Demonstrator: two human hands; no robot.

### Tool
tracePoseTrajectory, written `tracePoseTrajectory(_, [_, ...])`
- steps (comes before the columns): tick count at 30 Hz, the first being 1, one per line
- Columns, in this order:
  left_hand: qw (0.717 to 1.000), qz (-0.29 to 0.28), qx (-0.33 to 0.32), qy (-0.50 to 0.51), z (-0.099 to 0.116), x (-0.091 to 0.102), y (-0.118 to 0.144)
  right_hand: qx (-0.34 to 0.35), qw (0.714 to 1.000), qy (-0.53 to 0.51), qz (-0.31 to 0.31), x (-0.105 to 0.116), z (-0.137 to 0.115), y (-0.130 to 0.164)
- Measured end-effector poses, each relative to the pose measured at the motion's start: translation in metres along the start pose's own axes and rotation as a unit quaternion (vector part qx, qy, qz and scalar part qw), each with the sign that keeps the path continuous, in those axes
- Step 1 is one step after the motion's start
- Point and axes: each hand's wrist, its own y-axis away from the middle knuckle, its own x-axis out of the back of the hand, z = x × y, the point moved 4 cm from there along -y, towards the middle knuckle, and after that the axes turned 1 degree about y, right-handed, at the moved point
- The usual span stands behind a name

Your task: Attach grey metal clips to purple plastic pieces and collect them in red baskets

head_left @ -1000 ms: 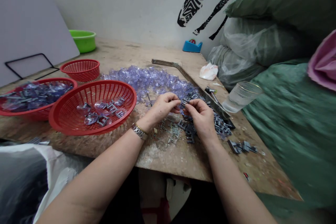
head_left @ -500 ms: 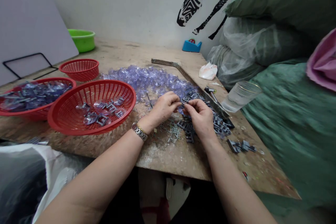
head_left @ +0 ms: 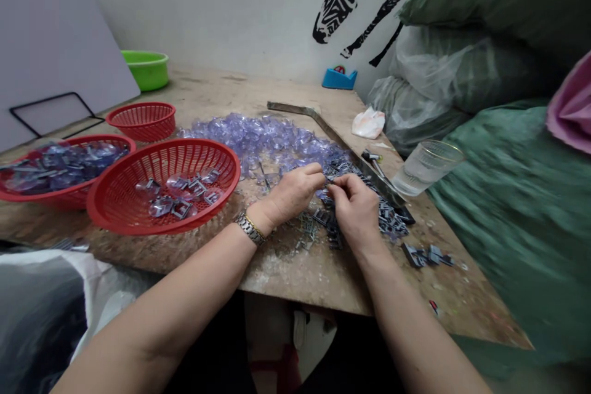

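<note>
My left hand (head_left: 298,192) and my right hand (head_left: 355,206) meet over the middle of the table, fingers pinched close together. Between the fingertips is a small dark piece, mostly hidden, so its kind does not show. Right beneath and behind them lies a heap of dark grey plastic parts (head_left: 392,220). Beyond my left hand spreads a pile of clear purplish plastic pieces (head_left: 258,135). Small pale metal-looking bits (head_left: 307,231) are scattered below my wrists. To the left, a red basket (head_left: 111,212) holds several clear pieces joined with grey parts (head_left: 182,208).
A fuller red basket (head_left: 69,196), a smaller red basket (head_left: 141,122) and a green basin (head_left: 150,71) stand left. A bent metal bar (head_left: 332,135), a hammer-like tool (head_left: 373,160) and a glass of water (head_left: 425,169) lie or stand right. Green sacks (head_left: 503,184) crowd the right edge.
My left hand has shifted slightly right, its back turned more upward and its fingers closer to my right hand. The view has moved a little; the baskets' contents look the same.
</note>
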Motion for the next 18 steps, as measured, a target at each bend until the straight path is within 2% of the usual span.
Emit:
tracePoseTrajectory(3, [1.000,0.011,-0.003,0.004,0.001,0.000,0.000,0.045,0.998,0.043,0.018,0.002,-0.007,0.002])
tracePoseTrajectory(8, [0.997,0.044,0.016,0.066,-0.001,0.001,0.000,-0.050,0.995,-0.088,0.001,-0.004,0.006,0.001])
tracePoseTrajectory(12, [0.982,0.109,0.055,0.147,-0.003,-0.001,-0.001,-0.097,0.977,-0.190,-0.013,-0.008,0.011,-0.001])
tracePoseTrajectory(15, [0.953,0.139,0.135,0.231,-0.008,-0.006,0.000,-0.056,0.989,-0.137,-0.003,-0.005,0.006,-0.001])
tracePoseTrajectory(18, [0.896,0.081,0.235,0.369,-0.013,-0.016,0.002,0.027,0.999,-0.042,0.015,0.000,-0.002,-0.001])
